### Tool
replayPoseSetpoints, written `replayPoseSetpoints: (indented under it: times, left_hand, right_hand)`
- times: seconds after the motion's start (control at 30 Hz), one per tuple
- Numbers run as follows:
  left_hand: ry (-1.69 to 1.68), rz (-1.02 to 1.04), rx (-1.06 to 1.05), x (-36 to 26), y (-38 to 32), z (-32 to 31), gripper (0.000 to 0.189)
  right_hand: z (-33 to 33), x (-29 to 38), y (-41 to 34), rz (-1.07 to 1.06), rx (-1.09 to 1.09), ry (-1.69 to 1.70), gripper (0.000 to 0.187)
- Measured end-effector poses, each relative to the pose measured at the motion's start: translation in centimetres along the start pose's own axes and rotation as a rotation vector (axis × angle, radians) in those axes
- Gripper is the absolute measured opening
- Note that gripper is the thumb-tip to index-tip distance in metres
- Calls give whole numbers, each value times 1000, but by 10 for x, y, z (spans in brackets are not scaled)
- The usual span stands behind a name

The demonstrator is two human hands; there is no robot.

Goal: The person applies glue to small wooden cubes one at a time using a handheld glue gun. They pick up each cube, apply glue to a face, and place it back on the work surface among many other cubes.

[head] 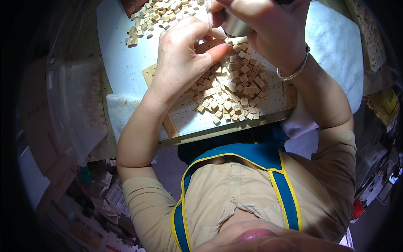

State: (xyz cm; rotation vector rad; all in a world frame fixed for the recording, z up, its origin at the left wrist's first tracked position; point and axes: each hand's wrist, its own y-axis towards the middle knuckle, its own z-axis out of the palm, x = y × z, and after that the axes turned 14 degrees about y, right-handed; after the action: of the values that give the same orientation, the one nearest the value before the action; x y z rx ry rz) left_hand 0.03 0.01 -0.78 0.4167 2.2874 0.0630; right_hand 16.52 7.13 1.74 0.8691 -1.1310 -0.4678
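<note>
My right hand (270,30) is closed around a metal, cylindrical tool (237,25) at the top centre; its upper part is hidden. Just left of the tool's lower end, my left hand (185,53) is bent, with thumb and fingertips close together over the blocks. Whether it pinches a block cannot be seen. Beneath and below both hands lies a heap of small wooden cubes (233,104) on a white board (201,121) with wooden edge pieces. Some cubes show small holes. Another pile of pale wooden cubes (157,14) lies beyond my left hand.
A white towel (333,56) lies to the right, and another white cloth (121,110) at the left edge. A translucent plastic container (82,110) stands at the left. A wooden corner piece (170,126) sits at the board's near left. A tray of small pieces (366,34) is at upper right.
</note>
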Motion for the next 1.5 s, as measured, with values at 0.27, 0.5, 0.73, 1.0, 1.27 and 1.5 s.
replayPoseSetpoints:
  times: [0.27, 0.5, 0.73, 1.0, 1.27, 1.5]
  left_hand:
    - [42, 40, -19, -2, 1, -2, 16]
    - [-42, -53, -4, -4, 0, 0, 18]
    - [-89, -83, 16, -6, 1, -1, 19]
    - [-30, -9, -7, -7, 3, -3, 18]
    - [-64, -34, 35, -13, 3, -6, 17]
    - [56, 28, -52, -18, 3, -7, 13]
  right_hand:
    - [9, 20, 0, 139, -29, -87, 21]
    - [9, 11, -2, -11, -24, -30, 33]
    - [9, -2, -13, 51, -50, 58, 38]
    - [18, 31, -8, 425, -67, -175, 20]
    - [11, 12, -3, -13, -11, -147, 22]
    - [4, 29, -7, 13, 205, -435, 33]
